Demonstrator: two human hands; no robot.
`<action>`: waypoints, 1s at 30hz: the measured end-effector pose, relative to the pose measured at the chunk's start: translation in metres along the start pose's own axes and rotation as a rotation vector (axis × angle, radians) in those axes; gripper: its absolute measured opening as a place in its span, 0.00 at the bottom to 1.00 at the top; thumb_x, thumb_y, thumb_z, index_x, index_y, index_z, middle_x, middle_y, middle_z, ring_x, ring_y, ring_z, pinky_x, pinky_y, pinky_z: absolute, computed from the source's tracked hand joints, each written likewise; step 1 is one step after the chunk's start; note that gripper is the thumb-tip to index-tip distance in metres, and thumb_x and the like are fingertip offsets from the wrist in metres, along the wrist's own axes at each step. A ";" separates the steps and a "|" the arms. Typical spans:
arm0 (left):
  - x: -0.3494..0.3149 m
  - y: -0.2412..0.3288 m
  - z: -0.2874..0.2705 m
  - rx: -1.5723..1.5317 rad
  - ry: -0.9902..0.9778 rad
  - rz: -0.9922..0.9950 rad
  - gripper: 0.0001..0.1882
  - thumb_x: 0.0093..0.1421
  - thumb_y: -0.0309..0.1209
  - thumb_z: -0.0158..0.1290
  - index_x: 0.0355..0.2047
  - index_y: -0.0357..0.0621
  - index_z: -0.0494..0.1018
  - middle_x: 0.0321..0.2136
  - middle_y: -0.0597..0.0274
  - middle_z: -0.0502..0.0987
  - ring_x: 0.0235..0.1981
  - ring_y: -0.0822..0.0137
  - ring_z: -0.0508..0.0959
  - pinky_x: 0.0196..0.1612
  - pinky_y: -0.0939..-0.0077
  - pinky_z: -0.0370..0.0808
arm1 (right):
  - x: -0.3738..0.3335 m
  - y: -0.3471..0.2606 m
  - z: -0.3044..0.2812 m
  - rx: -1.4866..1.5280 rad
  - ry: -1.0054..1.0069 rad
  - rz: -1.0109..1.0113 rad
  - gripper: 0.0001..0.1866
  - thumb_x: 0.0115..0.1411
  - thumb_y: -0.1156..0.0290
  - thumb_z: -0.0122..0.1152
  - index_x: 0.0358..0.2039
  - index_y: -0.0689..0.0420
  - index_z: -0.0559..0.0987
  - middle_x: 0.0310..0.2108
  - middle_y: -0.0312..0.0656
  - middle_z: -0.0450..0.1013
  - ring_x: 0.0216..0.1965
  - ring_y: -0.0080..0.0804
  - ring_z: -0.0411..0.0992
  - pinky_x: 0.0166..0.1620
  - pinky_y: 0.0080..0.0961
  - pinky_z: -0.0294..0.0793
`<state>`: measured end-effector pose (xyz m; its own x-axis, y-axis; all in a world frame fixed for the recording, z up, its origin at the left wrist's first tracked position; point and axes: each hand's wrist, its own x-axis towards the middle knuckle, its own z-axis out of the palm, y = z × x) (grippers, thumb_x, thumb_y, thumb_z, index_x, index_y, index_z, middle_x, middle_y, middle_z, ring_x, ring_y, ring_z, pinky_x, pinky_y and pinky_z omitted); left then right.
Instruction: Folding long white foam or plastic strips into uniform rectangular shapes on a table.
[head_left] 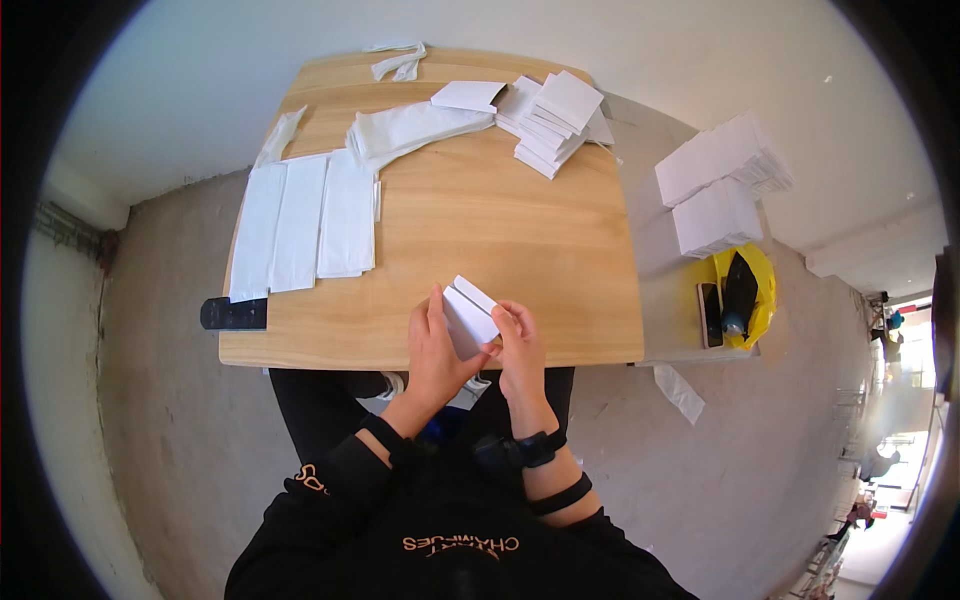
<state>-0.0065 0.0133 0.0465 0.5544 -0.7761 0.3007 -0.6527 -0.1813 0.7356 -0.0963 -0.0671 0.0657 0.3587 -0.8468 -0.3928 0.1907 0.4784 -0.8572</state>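
Steadying the white box by the table's near edge, you're gripping its left side w/ your L hand & pinching its right w/ your R hand, prob. so neither end tips. Flat strips lie side by side at left & the box pile sits far R, prob. sorted by kind, leaving you elbow room.

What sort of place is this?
Probably a small workshop or packing corner: a held white box, more white boxes piled on the wooden table, and flat white pieces side by side.
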 end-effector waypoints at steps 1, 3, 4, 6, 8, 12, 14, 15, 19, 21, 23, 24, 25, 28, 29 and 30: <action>0.000 -0.001 0.002 -0.013 0.002 -0.009 0.59 0.38 0.31 0.69 0.63 0.30 0.43 0.51 0.38 0.60 0.52 0.42 0.63 0.54 0.54 0.64 | 0.002 0.001 -0.003 -0.042 -0.041 -0.032 0.12 0.61 0.67 0.60 0.42 0.60 0.76 0.33 0.36 0.73 0.32 0.17 0.70 0.28 0.12 0.70; 0.000 -0.002 0.002 -0.028 0.004 -0.019 0.58 0.38 0.30 0.68 0.63 0.30 0.43 0.51 0.38 0.60 0.52 0.42 0.63 0.54 0.53 0.63 | 0.004 0.006 -0.007 -0.104 -0.054 -0.073 0.12 0.61 0.67 0.60 0.41 0.60 0.76 0.34 0.36 0.74 0.32 0.16 0.70 0.28 0.12 0.68; 0.001 0.000 0.001 -0.016 -0.013 -0.031 0.57 0.37 0.30 0.67 0.63 0.31 0.45 0.51 0.39 0.60 0.52 0.42 0.63 0.54 0.53 0.63 | 0.005 0.006 -0.008 -0.164 -0.068 -0.117 0.12 0.61 0.67 0.60 0.41 0.60 0.77 0.34 0.35 0.74 0.33 0.16 0.70 0.28 0.12 0.67; 0.003 0.002 -0.004 -0.005 -0.030 -0.044 0.55 0.37 0.29 0.66 0.63 0.31 0.46 0.51 0.39 0.61 0.52 0.42 0.63 0.54 0.53 0.62 | 0.006 0.005 -0.011 -0.235 -0.071 -0.147 0.11 0.61 0.67 0.60 0.40 0.60 0.77 0.34 0.35 0.74 0.33 0.16 0.70 0.30 0.13 0.67; 0.005 0.005 -0.010 0.107 -0.072 0.002 0.54 0.35 0.29 0.64 0.62 0.33 0.49 0.51 0.41 0.62 0.52 0.42 0.63 0.55 0.53 0.60 | 0.009 0.002 -0.018 -0.306 -0.067 -0.179 0.11 0.61 0.67 0.61 0.40 0.60 0.78 0.35 0.35 0.75 0.33 0.16 0.70 0.32 0.14 0.68; 0.006 0.004 -0.015 0.134 -0.145 0.043 0.53 0.34 0.30 0.63 0.62 0.34 0.50 0.50 0.42 0.62 0.52 0.44 0.63 0.55 0.53 0.59 | 0.013 0.005 -0.027 -0.246 -0.121 -0.022 0.12 0.61 0.66 0.61 0.42 0.57 0.78 0.36 0.33 0.75 0.36 0.17 0.70 0.36 0.16 0.69; 0.004 0.002 -0.015 0.159 -0.197 0.055 0.53 0.35 0.32 0.63 0.62 0.34 0.51 0.50 0.43 0.63 0.52 0.44 0.64 0.56 0.54 0.58 | 0.012 0.009 -0.026 -0.140 -0.116 0.009 0.11 0.60 0.68 0.61 0.40 0.59 0.78 0.35 0.34 0.75 0.35 0.18 0.71 0.39 0.16 0.69; 0.002 0.000 -0.014 0.158 -0.203 0.055 0.53 0.35 0.32 0.63 0.62 0.34 0.51 0.50 0.43 0.63 0.52 0.44 0.64 0.56 0.54 0.58 | 0.012 0.010 -0.026 -0.151 -0.119 0.038 0.11 0.60 0.68 0.61 0.40 0.60 0.79 0.35 0.35 0.76 0.36 0.19 0.71 0.39 0.17 0.70; -0.003 -0.005 -0.008 0.161 -0.188 0.052 0.53 0.35 0.33 0.63 0.62 0.34 0.51 0.49 0.43 0.63 0.52 0.44 0.64 0.56 0.53 0.57 | 0.016 0.020 -0.031 -0.211 -0.180 -0.027 0.13 0.60 0.65 0.62 0.42 0.57 0.78 0.36 0.33 0.74 0.36 0.18 0.70 0.35 0.16 0.69; -0.004 -0.006 -0.007 0.159 -0.179 0.052 0.52 0.36 0.33 0.63 0.62 0.34 0.51 0.49 0.43 0.63 0.52 0.44 0.63 0.56 0.53 0.57 | 0.016 0.022 -0.033 -0.224 -0.176 -0.038 0.13 0.59 0.65 0.63 0.42 0.57 0.78 0.34 0.33 0.74 0.34 0.18 0.70 0.35 0.15 0.68; -0.005 -0.007 -0.005 0.143 -0.167 0.039 0.52 0.37 0.34 0.64 0.62 0.34 0.51 0.49 0.43 0.62 0.52 0.44 0.63 0.56 0.52 0.57 | 0.015 0.020 -0.033 -0.238 -0.171 -0.049 0.13 0.58 0.65 0.64 0.41 0.57 0.79 0.33 0.32 0.74 0.33 0.17 0.69 0.34 0.15 0.67; -0.006 -0.008 -0.004 0.143 -0.169 0.039 0.52 0.37 0.34 0.64 0.62 0.34 0.51 0.49 0.43 0.62 0.52 0.44 0.63 0.56 0.52 0.57 | 0.015 0.018 -0.033 -0.243 -0.151 -0.027 0.12 0.57 0.68 0.64 0.40 0.60 0.79 0.33 0.34 0.75 0.33 0.18 0.70 0.37 0.16 0.68; -0.007 -0.009 -0.004 0.132 -0.168 0.041 0.52 0.38 0.35 0.64 0.62 0.34 0.50 0.50 0.42 0.62 0.52 0.44 0.62 0.56 0.52 0.57 | 0.015 0.017 -0.032 -0.248 -0.133 -0.005 0.11 0.56 0.71 0.65 0.38 0.63 0.80 0.32 0.36 0.76 0.33 0.20 0.71 0.39 0.17 0.69; -0.009 -0.010 -0.004 0.115 -0.168 0.044 0.52 0.39 0.35 0.64 0.62 0.34 0.50 0.50 0.42 0.61 0.52 0.43 0.62 0.56 0.52 0.56 | 0.014 0.014 -0.031 -0.257 -0.140 -0.014 0.11 0.56 0.71 0.66 0.37 0.63 0.80 0.31 0.36 0.76 0.33 0.20 0.71 0.39 0.17 0.69; -0.009 -0.010 -0.004 0.107 -0.167 0.047 0.52 0.39 0.35 0.64 0.62 0.33 0.50 0.50 0.42 0.61 0.52 0.43 0.61 0.56 0.52 0.56 | 0.014 0.014 -0.031 -0.257 -0.140 -0.014 0.11 0.56 0.71 0.66 0.37 0.63 0.80 0.31 0.36 0.76 0.33 0.20 0.71 0.39 0.17 0.69; -0.009 -0.011 -0.004 0.107 -0.167 0.048 0.52 0.39 0.35 0.64 0.62 0.33 0.50 0.50 0.42 0.61 0.52 0.43 0.61 0.56 0.52 0.56 | 0.013 0.014 -0.031 -0.259 -0.141 -0.021 0.11 0.55 0.71 0.66 0.37 0.63 0.80 0.30 0.36 0.76 0.32 0.20 0.71 0.38 0.17 0.69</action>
<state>-0.0022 0.0246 0.0384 0.4341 -0.8730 0.2223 -0.7322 -0.1981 0.6517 -0.1176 -0.0792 0.0384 0.4836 -0.8069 -0.3392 -0.0331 0.3704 -0.9283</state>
